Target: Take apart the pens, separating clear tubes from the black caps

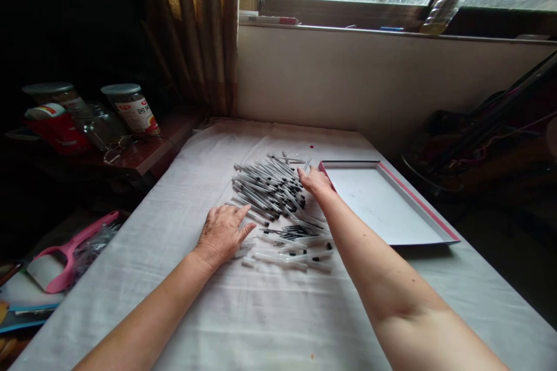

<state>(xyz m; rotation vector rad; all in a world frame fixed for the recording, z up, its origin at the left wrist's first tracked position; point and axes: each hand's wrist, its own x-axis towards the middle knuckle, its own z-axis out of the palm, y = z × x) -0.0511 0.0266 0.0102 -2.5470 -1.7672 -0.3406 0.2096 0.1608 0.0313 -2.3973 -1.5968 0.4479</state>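
Note:
A heap of clear-barrelled pens with black tips [265,185] lies on the cloth-covered table. At its near-left edge rests my left hand [224,233], open, thumb apart from the fingers and fingertips by the outermost pens. My right hand [317,179] is at the far right of the heap, its fingers closed on a slim clear pen [307,163] that pokes up beyond them. Between my forearms are loose clear pen barrels [281,261], small black caps [329,246] and a bunch of thin black-tipped refills [296,231].
Right of the heap lies a shallow white box lid [369,203] with pink edges. Jars [133,109] and glasses [114,153] stand on a dark side table at left. A pink-handled tool [69,252] lies below it. A wall and window bound the table's far side.

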